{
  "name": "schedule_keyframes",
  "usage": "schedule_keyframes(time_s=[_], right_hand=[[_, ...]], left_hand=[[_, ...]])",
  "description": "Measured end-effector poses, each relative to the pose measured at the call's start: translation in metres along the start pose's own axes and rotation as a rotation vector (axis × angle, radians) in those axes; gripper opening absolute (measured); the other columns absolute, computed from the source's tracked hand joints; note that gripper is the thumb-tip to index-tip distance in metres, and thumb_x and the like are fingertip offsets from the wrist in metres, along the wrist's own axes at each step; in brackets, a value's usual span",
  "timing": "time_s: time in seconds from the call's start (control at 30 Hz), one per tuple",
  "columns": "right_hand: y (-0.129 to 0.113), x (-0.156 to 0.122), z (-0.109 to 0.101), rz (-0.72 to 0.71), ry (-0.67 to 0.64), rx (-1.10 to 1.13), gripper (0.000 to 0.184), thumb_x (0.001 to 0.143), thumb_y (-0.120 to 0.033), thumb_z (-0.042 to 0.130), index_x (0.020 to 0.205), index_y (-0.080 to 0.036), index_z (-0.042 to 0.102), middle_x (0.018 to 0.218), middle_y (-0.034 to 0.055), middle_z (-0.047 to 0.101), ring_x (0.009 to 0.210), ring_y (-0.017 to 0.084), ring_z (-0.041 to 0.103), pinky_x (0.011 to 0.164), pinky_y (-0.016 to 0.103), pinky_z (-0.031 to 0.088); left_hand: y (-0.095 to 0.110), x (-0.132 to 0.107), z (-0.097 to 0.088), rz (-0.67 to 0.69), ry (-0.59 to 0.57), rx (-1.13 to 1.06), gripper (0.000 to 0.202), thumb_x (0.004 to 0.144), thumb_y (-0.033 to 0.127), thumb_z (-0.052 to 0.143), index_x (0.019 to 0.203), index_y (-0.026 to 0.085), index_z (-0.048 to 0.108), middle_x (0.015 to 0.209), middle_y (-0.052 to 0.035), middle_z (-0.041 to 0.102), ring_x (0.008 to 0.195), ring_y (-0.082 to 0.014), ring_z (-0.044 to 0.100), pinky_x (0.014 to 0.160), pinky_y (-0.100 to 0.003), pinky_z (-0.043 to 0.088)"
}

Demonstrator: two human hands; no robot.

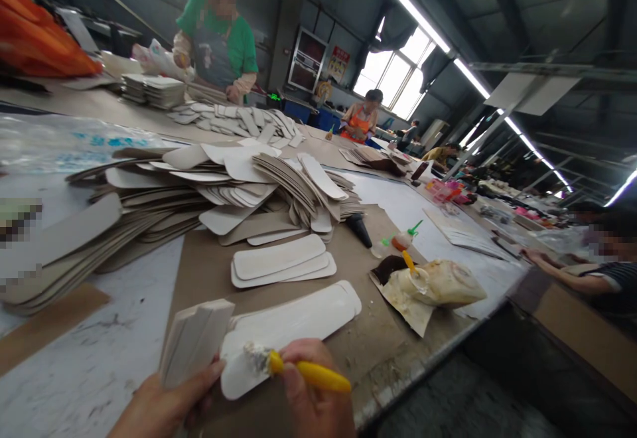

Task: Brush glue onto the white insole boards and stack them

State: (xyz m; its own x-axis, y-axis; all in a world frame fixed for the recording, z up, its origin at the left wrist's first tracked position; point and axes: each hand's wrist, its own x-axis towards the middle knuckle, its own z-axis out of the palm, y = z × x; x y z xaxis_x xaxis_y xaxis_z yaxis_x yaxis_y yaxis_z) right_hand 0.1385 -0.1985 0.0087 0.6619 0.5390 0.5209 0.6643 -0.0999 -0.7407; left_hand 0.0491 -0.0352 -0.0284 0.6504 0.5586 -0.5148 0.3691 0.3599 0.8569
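Note:
My right hand (316,385) is closed around the yellow handle of a brush (326,376). Its bristles, clotted with white paste, press on the near end of a long white rounded strip (298,318), the top one of a small fanned pile. At the lower left, my left hand (184,395) grips a small stack of pale stiff pieces (195,338), tilted up beside the strip. Beyond lies another short pile of white rounded strips (281,259). A glue-smeared container (432,285) with a second yellow handle (409,262) in it rests to the right.
A large heap of grey and white strips (249,192) spreads across the table. A dark cone (359,229) and a green-tipped bottle (403,237) stand near the container. The table edge (423,371) runs along the right. Co-workers, one in a green top (243,46), are around.

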Motion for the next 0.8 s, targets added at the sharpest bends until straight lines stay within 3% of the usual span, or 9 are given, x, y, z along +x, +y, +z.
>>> schedule_keyframes(time_s=[0.1, 0.23, 0.33, 0.5, 0.63, 0.7, 0.8], right_hand=[[0.012, 0.008, -0.022, 0.033, 0.014, -0.119, 0.014, 0.091, -0.023, 0.047, 0.092, -0.02, 0.061, 0.085, 0.0043, 0.064, 0.081, 0.016, 0.063, 0.073, 0.027, 0.055], [0.036, 0.019, -0.068, -0.06, 0.129, -0.513, 0.014, 0.091, -0.025, 0.05, 0.092, -0.018, 0.063, 0.084, 0.0054, 0.065, 0.082, 0.018, 0.064, 0.074, 0.027, 0.054], [0.044, 0.026, -0.085, -0.157, 0.135, -0.645, 0.014, 0.092, -0.025, 0.05, 0.094, -0.017, 0.062, 0.086, 0.0064, 0.065, 0.084, 0.018, 0.064, 0.075, 0.029, 0.054], [0.042, 0.032, -0.087, -0.251, 0.099, -0.698, 0.012, 0.092, -0.019, 0.048, 0.096, -0.017, 0.06, 0.087, 0.0061, 0.064, 0.083, 0.017, 0.064, 0.075, 0.027, 0.054], [0.039, 0.027, -0.082, -0.265, 0.075, -0.657, 0.012, 0.092, -0.018, 0.05, 0.098, -0.017, 0.06, 0.09, 0.0058, 0.064, 0.087, 0.017, 0.063, 0.08, 0.027, 0.051], [0.033, 0.023, -0.072, -0.201, 0.059, -0.554, 0.012, 0.091, -0.02, 0.051, 0.097, -0.019, 0.062, 0.091, 0.0047, 0.064, 0.089, 0.016, 0.062, 0.082, 0.025, 0.05], [0.014, 0.019, -0.047, 0.049, 0.032, -0.286, 0.013, 0.091, -0.026, 0.052, 0.093, -0.021, 0.063, 0.09, 0.0032, 0.064, 0.087, 0.016, 0.061, 0.08, 0.024, 0.049]], left_hand=[[0.012, -0.01, 0.001, 0.019, -0.013, -0.022, 0.041, 0.055, 0.054, 0.069, 0.067, 0.016, 0.06, 0.048, -0.0001, 0.053, 0.052, -0.0179, 0.045, 0.054, -0.028, 0.034], [0.019, -0.017, 0.003, 0.027, -0.018, -0.062, 0.04, 0.055, 0.054, 0.068, 0.066, 0.016, 0.059, 0.05, 0.0004, 0.053, 0.053, -0.017, 0.045, 0.054, -0.027, 0.033], [0.015, -0.015, 0.003, 0.01, -0.027, -0.048, 0.042, 0.057, 0.054, 0.067, 0.067, 0.014, 0.061, 0.05, 0.0, 0.052, 0.052, -0.016, 0.044, 0.054, -0.027, 0.031], [0.012, -0.011, 0.0, -0.019, -0.058, -0.026, 0.046, 0.059, 0.055, 0.065, 0.075, 0.012, 0.062, 0.051, 0.0008, 0.052, 0.053, -0.0156, 0.043, 0.055, -0.027, 0.031], [0.015, -0.012, -0.002, 0.017, -0.109, -0.012, 0.043, 0.06, 0.056, 0.064, 0.067, 0.014, 0.058, 0.053, 0.0014, 0.051, 0.054, -0.0144, 0.043, 0.055, -0.026, 0.032], [0.016, -0.012, -0.002, 0.02, -0.12, -0.017, 0.042, 0.06, 0.055, 0.064, 0.067, 0.014, 0.056, 0.053, 0.0012, 0.051, 0.054, -0.0142, 0.043, 0.054, -0.026, 0.032], [0.015, -0.01, -0.002, 0.008, -0.11, -0.043, 0.041, 0.061, 0.052, 0.063, 0.073, 0.012, 0.057, 0.052, 0.0016, 0.051, 0.053, -0.0138, 0.044, 0.053, -0.026, 0.031]])
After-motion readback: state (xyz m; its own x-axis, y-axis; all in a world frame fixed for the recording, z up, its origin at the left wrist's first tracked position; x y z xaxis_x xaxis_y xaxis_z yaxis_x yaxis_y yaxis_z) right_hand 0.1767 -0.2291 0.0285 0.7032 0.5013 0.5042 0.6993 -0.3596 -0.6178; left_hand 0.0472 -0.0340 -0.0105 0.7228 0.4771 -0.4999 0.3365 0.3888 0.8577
